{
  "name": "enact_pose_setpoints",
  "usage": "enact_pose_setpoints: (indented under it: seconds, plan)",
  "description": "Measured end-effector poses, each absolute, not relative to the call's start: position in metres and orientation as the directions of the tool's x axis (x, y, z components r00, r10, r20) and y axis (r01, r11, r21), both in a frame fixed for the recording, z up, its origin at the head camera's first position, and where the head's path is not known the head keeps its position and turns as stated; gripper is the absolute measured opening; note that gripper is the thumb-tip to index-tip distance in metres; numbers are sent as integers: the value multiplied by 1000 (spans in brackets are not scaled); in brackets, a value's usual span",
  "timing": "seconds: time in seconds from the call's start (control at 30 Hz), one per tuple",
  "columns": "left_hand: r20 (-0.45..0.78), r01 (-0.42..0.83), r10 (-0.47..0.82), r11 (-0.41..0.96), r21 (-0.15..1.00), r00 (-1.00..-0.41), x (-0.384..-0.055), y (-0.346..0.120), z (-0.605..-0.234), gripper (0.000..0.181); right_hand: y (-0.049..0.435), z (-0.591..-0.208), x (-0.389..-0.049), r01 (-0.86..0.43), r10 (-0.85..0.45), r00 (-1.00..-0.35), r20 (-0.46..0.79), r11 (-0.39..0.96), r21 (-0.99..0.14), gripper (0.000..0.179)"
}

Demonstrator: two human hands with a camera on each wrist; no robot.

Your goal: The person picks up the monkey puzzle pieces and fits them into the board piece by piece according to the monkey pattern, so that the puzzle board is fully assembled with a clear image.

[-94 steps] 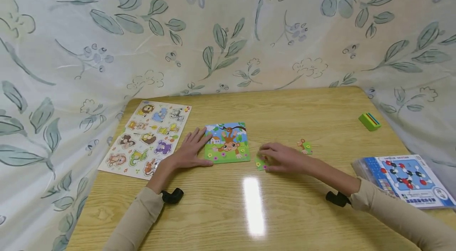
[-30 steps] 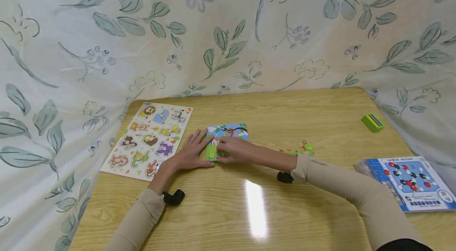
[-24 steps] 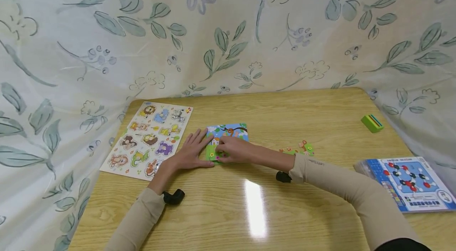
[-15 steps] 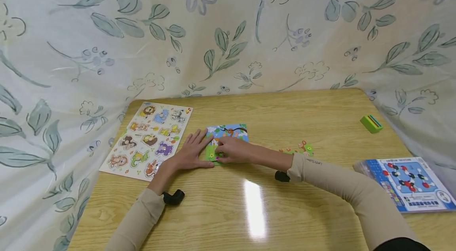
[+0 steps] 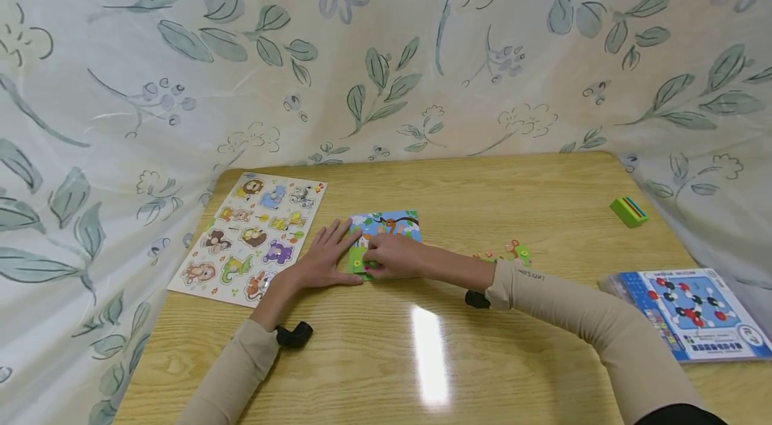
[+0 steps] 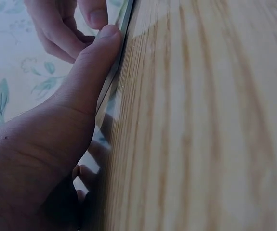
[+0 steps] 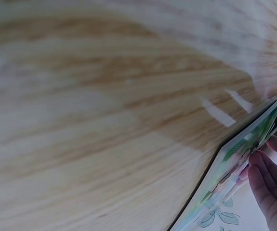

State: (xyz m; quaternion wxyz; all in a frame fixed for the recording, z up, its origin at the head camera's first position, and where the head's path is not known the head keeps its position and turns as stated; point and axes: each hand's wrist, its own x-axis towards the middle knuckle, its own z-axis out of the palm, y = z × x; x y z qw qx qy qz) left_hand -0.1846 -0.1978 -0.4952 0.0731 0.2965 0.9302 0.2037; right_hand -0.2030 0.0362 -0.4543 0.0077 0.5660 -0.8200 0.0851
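The square monkey jigsaw puzzle lies on the table, its lower part covered by my right hand. Curled right fingers pinch at a green puzzle piece in its lower-left corner; the grip itself is partly hidden. My left hand lies flat with fingers spread, the fingertips and thumb against the puzzle's left side. In the left wrist view, a right fingertip comes down close to my left thumb at the board's edge. Two loose puzzle pieces lie to the right, partly behind my forearm.
A large animal peg puzzle board sits left of my left hand. At the right are a green block with coloured stripes and a blue-white package with a molecule picture. A floral cloth hangs behind the wooden table.
My right hand has gone left from a loose piece on the table to the puzzle's lower-left corner and stayed there. The left hand keeps its place.
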Motion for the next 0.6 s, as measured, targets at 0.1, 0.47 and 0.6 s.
enact_pose_setpoints:
  seconds: [0.1, 0.47, 0.6]
  plan:
    - [-17, 521, 580, 743, 421, -814, -185, -198, -495, 100, 36, -455, -203, -931, -928, -357, 109, 345, -116, 20]
    - [-26, 518, 576, 752, 407, -817, -185, -198, -497, 99, 34, -454, -203, -944, -938, -330, 108, 329, -25, 19]
    - [-31, 516, 575, 755, 405, -817, -185, -198, -498, 99, 33, -457, -204, -949, -944, -308, 117, 313, 34, 16]
